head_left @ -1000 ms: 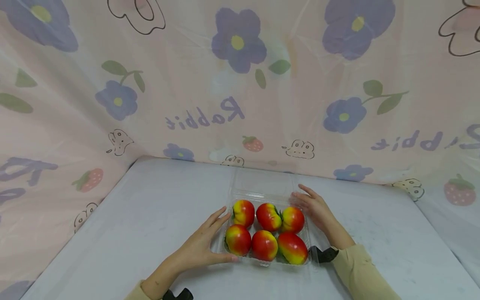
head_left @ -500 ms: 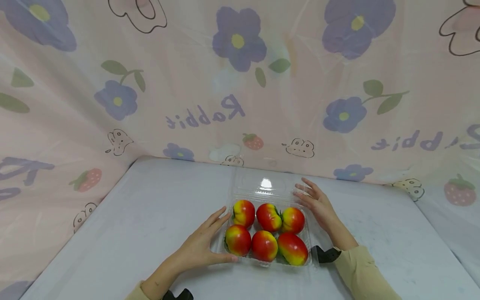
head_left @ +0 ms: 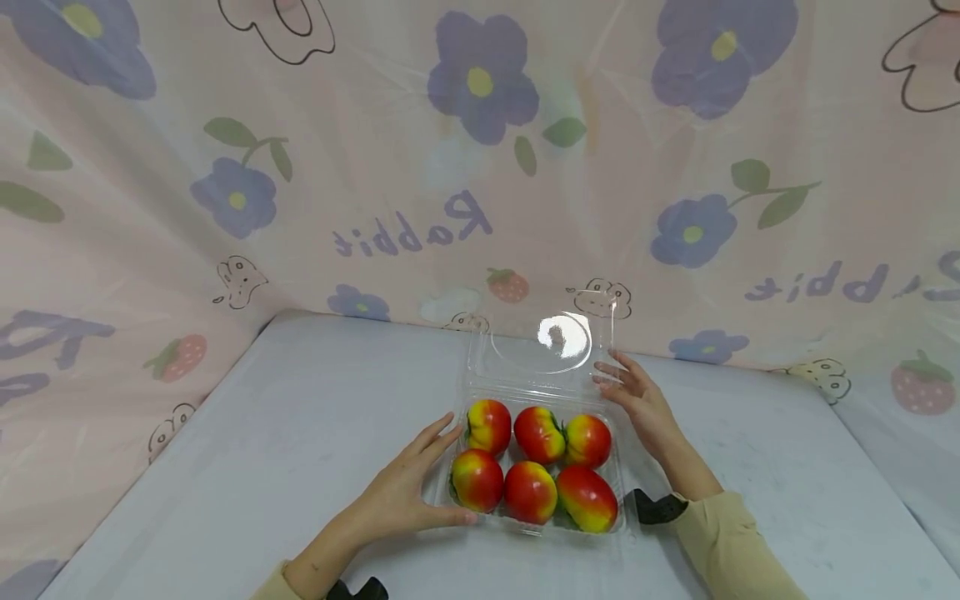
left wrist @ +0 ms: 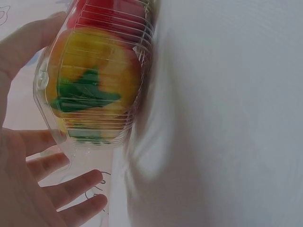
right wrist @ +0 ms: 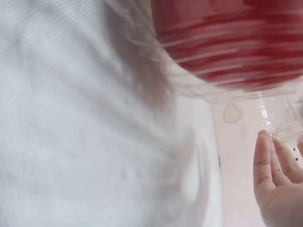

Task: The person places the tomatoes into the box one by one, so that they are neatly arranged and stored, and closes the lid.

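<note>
A clear plastic clamshell box [head_left: 529,531] holds several glossy red-and-yellow fruits [head_left: 530,492] in two rows. Its transparent lid [head_left: 498,354], hinged along the far side, leans up and back at a tilt. My left hand [head_left: 401,496] rests at the box's left end, thumb at the near corner and fingers spread straight. In the left wrist view, a green leafy calyx [left wrist: 87,92] shows through the ribbed wall. My right hand [head_left: 647,410] touches the lid's right edge with extended fingers. The right wrist view shows its fingertips [right wrist: 263,142] against the clear plastic; the thumb is mostly out of frame.
A white cloth [head_left: 337,392] covers the table. Behind it hangs a pink curtain [head_left: 390,158] printed with flowers, rabbits and strawberries. Black wrist mounts [head_left: 658,507] sit beside the beige sleeves [head_left: 720,542].
The lid has swung up from lying nearly flat behind the box to a tilted position. My right hand has moved slightly up and right with it. The left hand stays put.
</note>
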